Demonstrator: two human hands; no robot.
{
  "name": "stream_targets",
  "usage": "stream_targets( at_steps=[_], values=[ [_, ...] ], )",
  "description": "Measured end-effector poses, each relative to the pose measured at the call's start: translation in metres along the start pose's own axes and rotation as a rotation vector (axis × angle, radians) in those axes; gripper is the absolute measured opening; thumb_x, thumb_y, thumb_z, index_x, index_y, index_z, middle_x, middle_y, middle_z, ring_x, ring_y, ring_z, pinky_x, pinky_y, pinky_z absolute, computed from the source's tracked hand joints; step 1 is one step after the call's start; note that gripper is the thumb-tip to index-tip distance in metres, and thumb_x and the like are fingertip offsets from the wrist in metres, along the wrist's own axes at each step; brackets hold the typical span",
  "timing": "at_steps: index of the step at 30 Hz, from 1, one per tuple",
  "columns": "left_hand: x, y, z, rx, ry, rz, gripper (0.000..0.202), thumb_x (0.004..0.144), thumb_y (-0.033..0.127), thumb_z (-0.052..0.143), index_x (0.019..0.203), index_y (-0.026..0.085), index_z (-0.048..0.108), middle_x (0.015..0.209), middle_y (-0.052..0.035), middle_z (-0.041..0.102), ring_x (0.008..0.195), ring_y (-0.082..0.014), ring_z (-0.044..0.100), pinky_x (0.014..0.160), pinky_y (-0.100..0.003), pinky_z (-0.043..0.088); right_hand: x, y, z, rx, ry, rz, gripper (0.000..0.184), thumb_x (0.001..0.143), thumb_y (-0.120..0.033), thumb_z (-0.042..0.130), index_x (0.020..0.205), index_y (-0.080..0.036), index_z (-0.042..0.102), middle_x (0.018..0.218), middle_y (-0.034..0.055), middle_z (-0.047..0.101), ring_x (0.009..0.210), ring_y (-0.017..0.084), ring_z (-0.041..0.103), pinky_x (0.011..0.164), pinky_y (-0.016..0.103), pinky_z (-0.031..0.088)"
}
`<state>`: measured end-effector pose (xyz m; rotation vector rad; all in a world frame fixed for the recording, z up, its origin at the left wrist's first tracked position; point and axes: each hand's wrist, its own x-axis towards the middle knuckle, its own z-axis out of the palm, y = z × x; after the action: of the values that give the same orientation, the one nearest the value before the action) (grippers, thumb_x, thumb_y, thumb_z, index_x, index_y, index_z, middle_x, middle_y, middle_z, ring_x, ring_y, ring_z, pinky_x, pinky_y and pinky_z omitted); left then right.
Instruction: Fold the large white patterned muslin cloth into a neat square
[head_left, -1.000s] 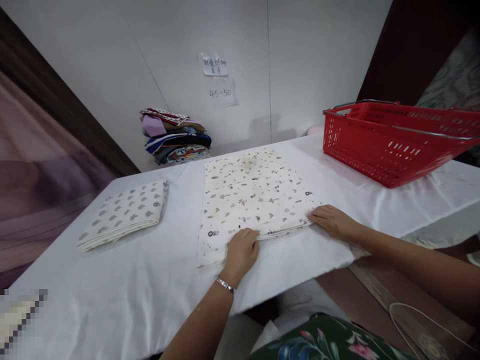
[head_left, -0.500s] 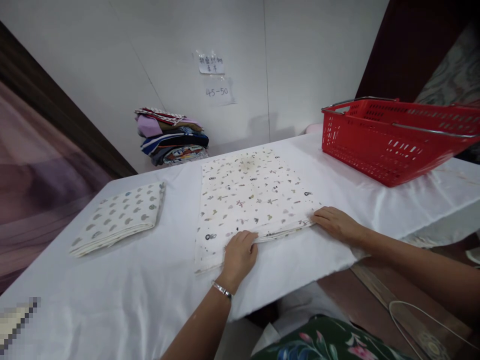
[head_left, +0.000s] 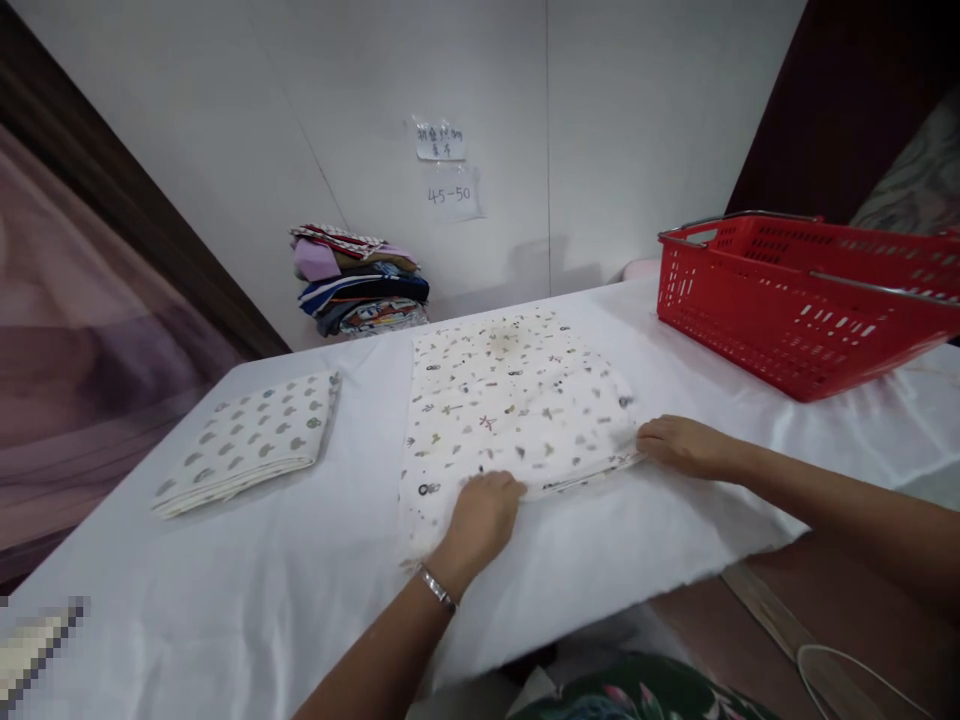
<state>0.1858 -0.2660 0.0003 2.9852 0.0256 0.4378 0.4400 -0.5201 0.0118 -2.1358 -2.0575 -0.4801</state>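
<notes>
A white cloth [head_left: 487,395] with small scattered prints lies in folded layers on the white-covered table. At its near edge my left hand [head_left: 484,510] is closed on the layers, with a silver bracelet at the wrist. My right hand [head_left: 682,447] pinches the near right corner of the same cloth. My thumbs are hidden beneath the hands. The cloth's near part looks slightly blurred. Further left sits a second folded cloth [head_left: 259,435], white with grey-green mushroom-like prints, touched by neither hand.
A red plastic basket [head_left: 787,320] with metal handles stands at the right of the table [head_left: 315,590]. Against the wall is a pile of folded fabrics [head_left: 364,285], below two paper signs [head_left: 450,190]. A pink curtain [head_left: 97,380] hangs at the left.
The camera view has shifted a little, so the surroundings sit slightly lower and further right. Both hands stay at the cloth's near edge, and its near part now looks blurred.
</notes>
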Motion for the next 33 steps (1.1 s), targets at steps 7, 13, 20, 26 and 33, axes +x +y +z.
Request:
stream_targets(
  at_steps=[7, 13, 20, 26, 33],
  values=[
    [-0.013, 0.017, 0.017, -0.064, -0.11, 0.022, 0.024, 0.08, 0.006, 0.043, 0.094, 0.02, 0.058, 0.088, -0.0037, 0.06, 0.084, -0.0187, 0.054, 0.073, -0.033, 0.045, -0.034, -0.013, 0.011, 0.114, -0.113, 0.063, 0.028, 0.089, -0.015, 0.033, 0.093, -0.019, 0.061, 0.09, 0.0068, 0.061, 0.08, 0.018, 0.055, 0.072, 0.033, 0.044],
    [-0.018, 0.018, 0.028, -0.089, -0.11, -0.025, 0.026, 0.08, 0.007, 0.044, 0.098, 0.019, 0.057, 0.095, -0.0042, 0.059, 0.088, -0.0196, 0.052, 0.077, -0.035, 0.045, -0.046, -0.022, 0.024, 0.143, -0.159, 0.13, 0.029, 0.091, -0.017, 0.033, 0.1, -0.019, 0.061, 0.1, 0.0077, 0.061, 0.087, 0.019, 0.054, 0.079, 0.036, 0.044],
    [-0.021, 0.021, 0.028, -0.048, -0.076, -0.003, 0.027, 0.082, 0.008, 0.043, 0.102, 0.019, 0.056, 0.097, -0.0053, 0.059, 0.088, -0.0203, 0.052, 0.077, -0.037, 0.044, -0.056, -0.013, 0.026, 0.115, -0.045, 0.181, 0.03, 0.09, -0.018, 0.034, 0.105, -0.017, 0.06, 0.104, 0.0104, 0.061, 0.096, 0.022, 0.054, 0.083, 0.039, 0.044],
    [-0.02, 0.025, 0.03, -0.025, -0.084, 0.019, 0.027, 0.08, 0.007, 0.043, 0.099, 0.02, 0.057, 0.092, -0.0056, 0.059, 0.086, -0.0204, 0.052, 0.074, -0.037, 0.044, -0.06, -0.016, 0.027, 0.142, -0.103, 0.208, 0.03, 0.089, -0.015, 0.033, 0.102, -0.018, 0.06, 0.099, 0.0092, 0.062, 0.089, 0.02, 0.055, 0.077, 0.037, 0.047],
    [-0.023, 0.022, 0.037, -0.076, -0.013, 0.022, 0.032, 0.077, 0.005, 0.046, 0.105, 0.02, 0.055, 0.097, -0.0053, 0.059, 0.089, -0.0204, 0.052, 0.078, -0.037, 0.044, -0.06, -0.021, 0.027, 0.045, -0.055, 0.206, 0.03, 0.086, -0.011, 0.035, 0.103, -0.017, 0.06, 0.099, 0.0106, 0.062, 0.09, 0.02, 0.056, 0.076, 0.037, 0.049]
  ],
)
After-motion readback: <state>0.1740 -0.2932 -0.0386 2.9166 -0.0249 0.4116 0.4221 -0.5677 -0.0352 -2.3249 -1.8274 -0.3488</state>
